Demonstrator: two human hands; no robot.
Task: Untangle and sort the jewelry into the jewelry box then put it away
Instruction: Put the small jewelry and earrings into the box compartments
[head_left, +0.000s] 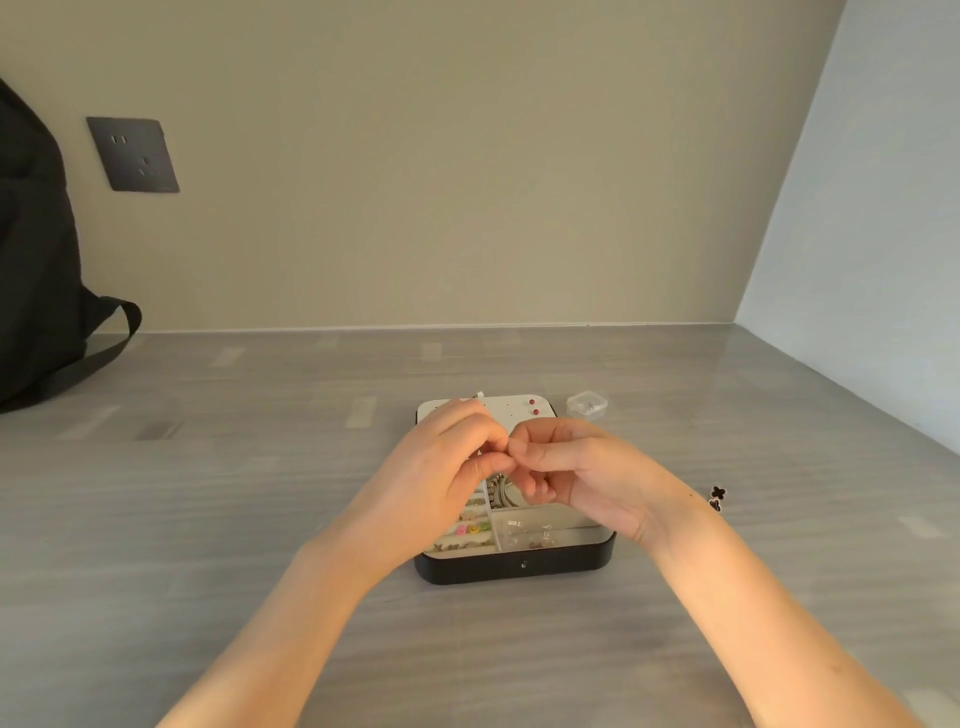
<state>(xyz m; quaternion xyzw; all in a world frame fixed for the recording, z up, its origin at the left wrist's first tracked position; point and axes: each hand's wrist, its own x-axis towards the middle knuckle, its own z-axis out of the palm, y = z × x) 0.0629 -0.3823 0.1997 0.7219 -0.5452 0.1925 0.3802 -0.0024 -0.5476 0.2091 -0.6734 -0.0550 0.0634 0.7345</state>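
An open black jewelry box (519, 566) with a pale lining lies on the grey table, its lid (511, 408) flat behind it with two red studs (533, 407). Rings, among them coloured ones (474, 529), fill the left slots, chains (503, 491) lie in the middle and small pieces (530, 538) sit front right. Above the box my left hand (441, 467) and my right hand (582, 467) meet fingertip to fingertip, both pinching something too small to make out. A black clover piece (716, 498) lies on the table to the right.
A small clear plastic case (587, 404) stands just right of the lid. A black bag (36, 260) leans against the wall at far left, its strap on the table. A dark wall socket (133, 155) sits above. The table meets walls at the back and right.
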